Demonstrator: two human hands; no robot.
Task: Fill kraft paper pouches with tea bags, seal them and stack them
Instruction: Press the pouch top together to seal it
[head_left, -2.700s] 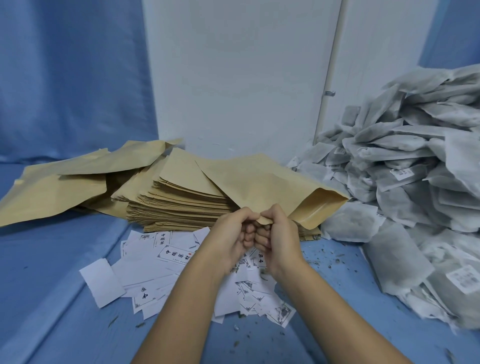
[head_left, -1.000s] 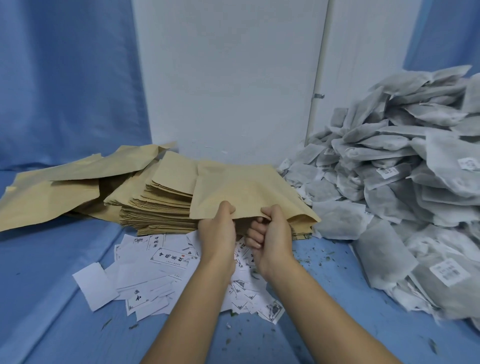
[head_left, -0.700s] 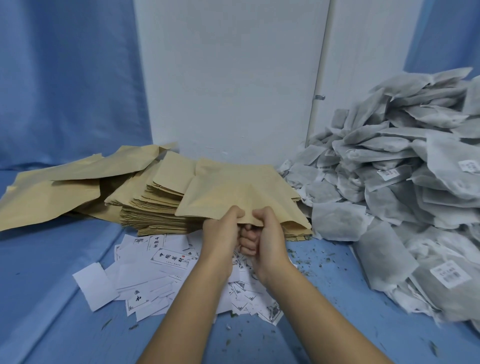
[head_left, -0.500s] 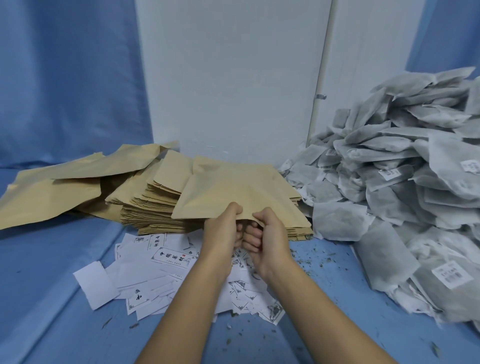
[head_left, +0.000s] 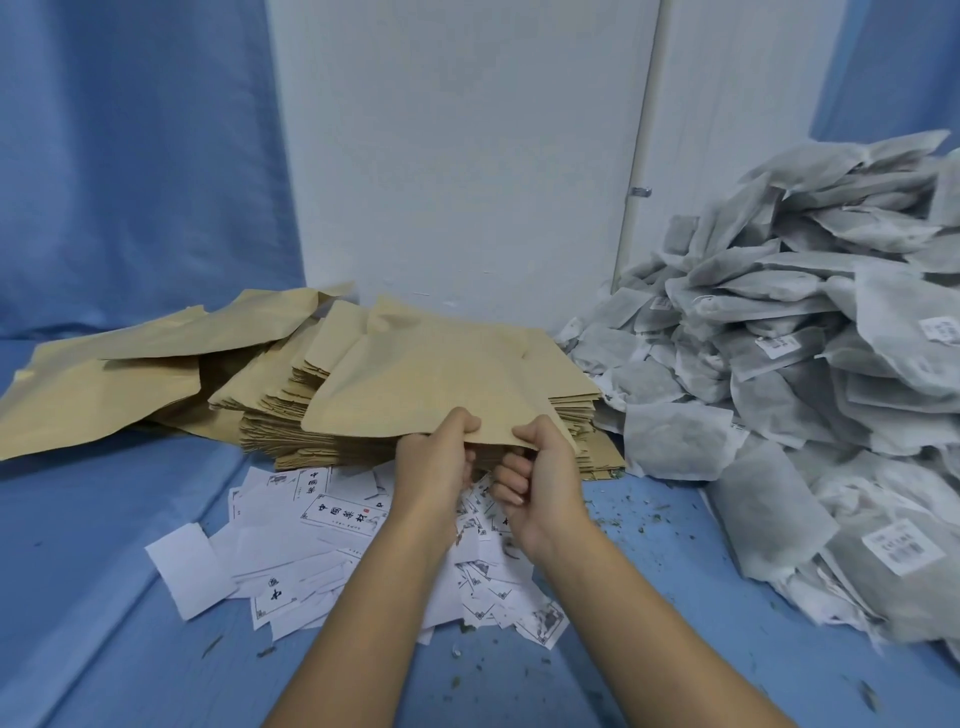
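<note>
Above the label slips (head_left: 332, 525), left hand (head_left: 434, 467) and right hand (head_left: 540, 483) pinch the pouch (head_left: 441, 384) edge, apparently parting it

wall (head_left: 457, 156): white | curtain (head_left: 130, 156): blue, both sides | surface (head_left: 104, 519): blue cloth | pipe (head_left: 645, 130): white, upright

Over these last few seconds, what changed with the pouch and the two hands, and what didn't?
The kraft pouch swung from tilted, right end raised, down to lie flatter over the pouch stack. The left hand and right hand kept their grip on its near edge, spreading briefly, then closing together again. The pouch stack, tea bag heap and paper labels stayed put.
</note>
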